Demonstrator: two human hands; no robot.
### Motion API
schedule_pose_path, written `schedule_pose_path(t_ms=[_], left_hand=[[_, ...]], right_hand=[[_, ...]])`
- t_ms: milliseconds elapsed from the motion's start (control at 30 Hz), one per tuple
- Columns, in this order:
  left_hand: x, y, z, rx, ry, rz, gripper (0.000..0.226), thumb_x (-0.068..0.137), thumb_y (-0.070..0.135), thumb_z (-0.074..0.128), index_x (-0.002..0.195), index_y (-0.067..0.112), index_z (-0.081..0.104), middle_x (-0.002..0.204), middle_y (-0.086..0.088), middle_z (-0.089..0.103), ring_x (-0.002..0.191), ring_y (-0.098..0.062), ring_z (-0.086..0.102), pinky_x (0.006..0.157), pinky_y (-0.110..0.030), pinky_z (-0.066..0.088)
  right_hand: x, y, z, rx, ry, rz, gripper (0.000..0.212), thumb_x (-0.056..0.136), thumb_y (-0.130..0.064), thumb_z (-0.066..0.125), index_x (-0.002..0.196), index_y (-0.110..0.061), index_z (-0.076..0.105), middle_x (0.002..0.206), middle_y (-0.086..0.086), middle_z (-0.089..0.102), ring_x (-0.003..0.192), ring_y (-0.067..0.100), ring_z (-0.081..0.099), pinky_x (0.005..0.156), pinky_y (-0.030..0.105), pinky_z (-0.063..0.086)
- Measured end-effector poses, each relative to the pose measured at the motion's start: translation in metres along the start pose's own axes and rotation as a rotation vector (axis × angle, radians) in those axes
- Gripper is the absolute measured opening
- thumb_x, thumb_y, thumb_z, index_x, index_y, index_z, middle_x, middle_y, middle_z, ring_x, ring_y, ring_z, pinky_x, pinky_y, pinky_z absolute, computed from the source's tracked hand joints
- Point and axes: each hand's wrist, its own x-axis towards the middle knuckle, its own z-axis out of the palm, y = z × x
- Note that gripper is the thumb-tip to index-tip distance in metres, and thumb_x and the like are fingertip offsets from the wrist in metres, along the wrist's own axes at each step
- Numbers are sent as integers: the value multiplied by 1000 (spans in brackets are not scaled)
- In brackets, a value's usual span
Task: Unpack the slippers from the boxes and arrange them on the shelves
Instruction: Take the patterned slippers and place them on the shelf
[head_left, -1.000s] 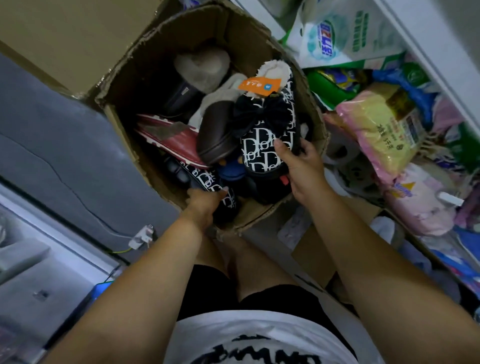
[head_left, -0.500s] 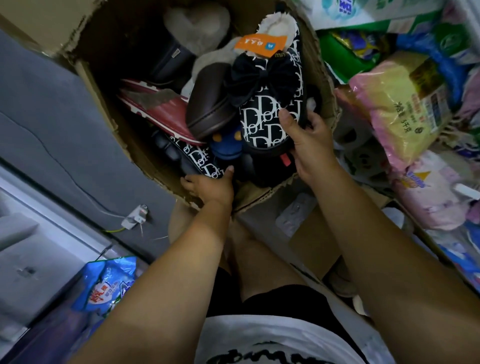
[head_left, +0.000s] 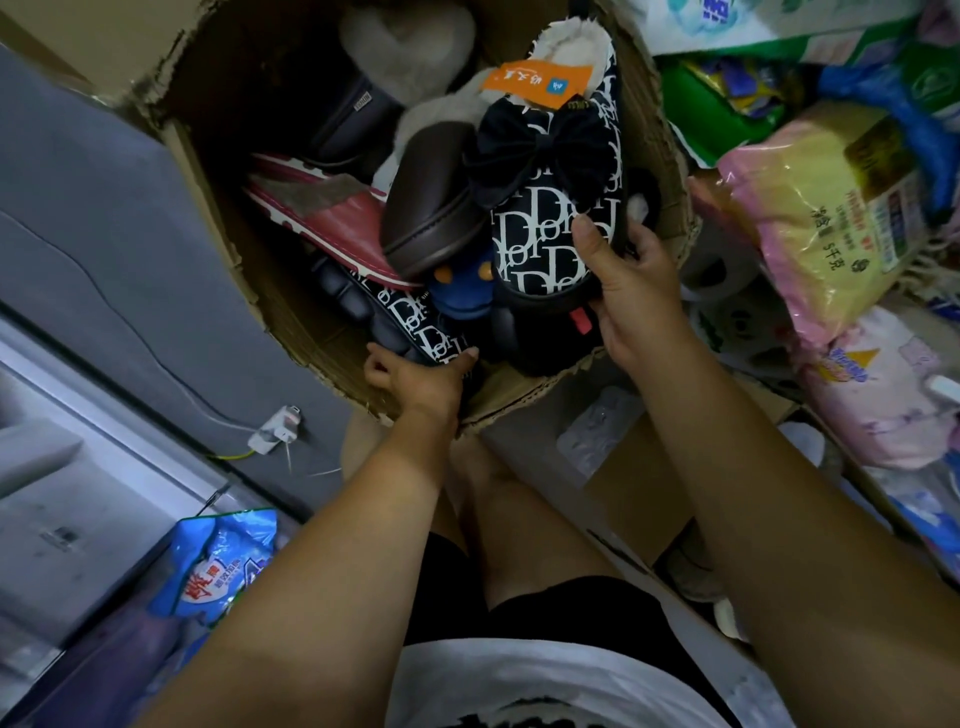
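The right hand (head_left: 631, 291) gripped the toe of the lettered slipper (head_left: 550, 234), with the thumb across the upper and the fingers curled behind. The left hand (head_left: 415, 382) clasped the matching slipper (head_left: 415, 330), which lay low at the 6 o'clock edge of the cardboard box (head_left: 218, 208). The lettered slipper stood toe-down at the box's 3 o'clock side and carried a black bow (head_left: 540, 150) and an orange tag (head_left: 535, 83). A brown slipper (head_left: 436, 213) touched it at 9 o'clock. Packaged goods (head_left: 810, 218) were stacked outside the box at 3 o'clock.

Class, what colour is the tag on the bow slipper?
Orange; the tag shows best in the head view.
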Motion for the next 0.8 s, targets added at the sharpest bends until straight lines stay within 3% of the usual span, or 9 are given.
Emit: schedule_pose_path(t_ms=[67,167,233,333,400,500,633,800], left_hand=[[4,-5,0,-54,-3,6,137,65,19,96,162,22,-1,164,-4,11,148,-24,26,122,-40,30],[7,-6,1,-124,42,-21,130,62,13,96,157,24,8,157,-10,33,140,-28,40,116,-46,40],[10,-2,1,-110,71,-33,128,63,14,96,156,25,9,156,-11,34,139,-30,41,115,-45,39],[18,-2,0,-72,65,-70,135,62,18,98,160,27,4,162,-9,30,145,-30,35,118,-47,34],[24,-5,-1,-33,44,-60,136,56,24,100,159,22,11,161,-8,32,146,-30,34,118,-49,35],[22,-5,1,-34,47,-39,118,60,19,98,150,15,21,153,-9,40,138,-28,43,116,-42,37],[17,-1,2,-39,-11,-53,101,72,18,92,141,15,18,144,-13,44,118,-21,47,101,-31,40],[7,13,-4,-31,30,-59,87,74,18,91,131,11,25,135,-12,52,116,-25,55,92,-27,43]], right_hand=[[-1,-1,1,3,-1,-1,81,71,-29,87,140,-5,51,126,12,71,112,23,71,97,42,57],[1,2,0,7,8,1,71,79,-23,85,139,-5,51,125,12,71,111,23,71,98,44,57],[4,4,-1,3,9,2,67,83,-21,83,140,-6,51,126,12,70,112,23,71,98,44,57],[6,5,-2,5,3,-3,80,74,-30,89,141,-7,51,127,12,70,114,24,70,99,44,56],[5,6,0,10,2,-11,84,69,-33,90,139,-6,52,128,13,69,116,25,69,100,45,56],[5,7,1,21,3,-16,80,71,-30,89,138,-5,53,127,13,70,115,26,69,100,45,56],[5,8,0,29,28,-6,66,83,-19,83,139,-5,51,126,13,70,114,25,70,97,44,57],[1,2,1,20,44,7,55,86,-17,81,134,-8,55,123,12,72,109,24,72,86,37,60]])
